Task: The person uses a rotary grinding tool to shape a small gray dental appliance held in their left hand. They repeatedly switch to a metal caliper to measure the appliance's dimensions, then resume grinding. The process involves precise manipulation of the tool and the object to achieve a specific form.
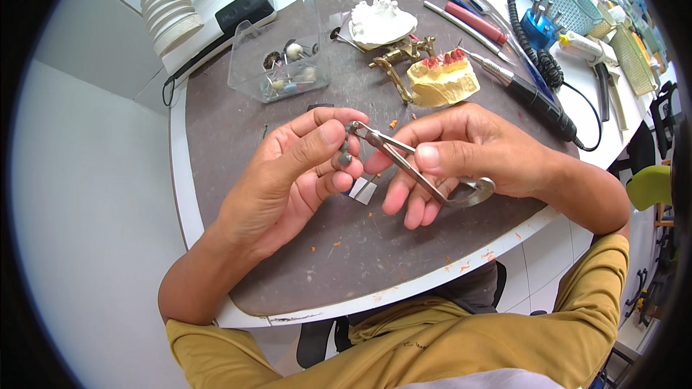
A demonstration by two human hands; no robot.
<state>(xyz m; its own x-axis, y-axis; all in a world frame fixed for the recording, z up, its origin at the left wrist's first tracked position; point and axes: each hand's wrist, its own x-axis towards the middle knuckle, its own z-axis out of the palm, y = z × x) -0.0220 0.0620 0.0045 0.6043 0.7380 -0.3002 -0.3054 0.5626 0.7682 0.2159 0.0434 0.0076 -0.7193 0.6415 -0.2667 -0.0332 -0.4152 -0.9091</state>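
Observation:
Between the thumb and fingers of my left hand (277, 173) is a small grey metal dental framework (345, 150), with a rounded lump at its lower end. My right hand (483, 148) grips a metal thickness caliper (412, 167) by its arms, the curved scale end lying near my palm. The caliper's narrow jaws reach the upper end of the framework beside my left fingertips; whether they clamp it I cannot tell. Beyond my hands stand a yellow dental cast (443, 86) with red teeth, a brass articulator (393, 75) and a white plaster cast (382, 23).
A clear plastic box (288, 85) of mounted polishing bits stands at the back left, near a ribbed white hose (169, 0). To the right lie a corded handpiece (537, 104), a blue bur holder (540, 27) and several pens. Orange crumbs dot the brown mat (288, 281).

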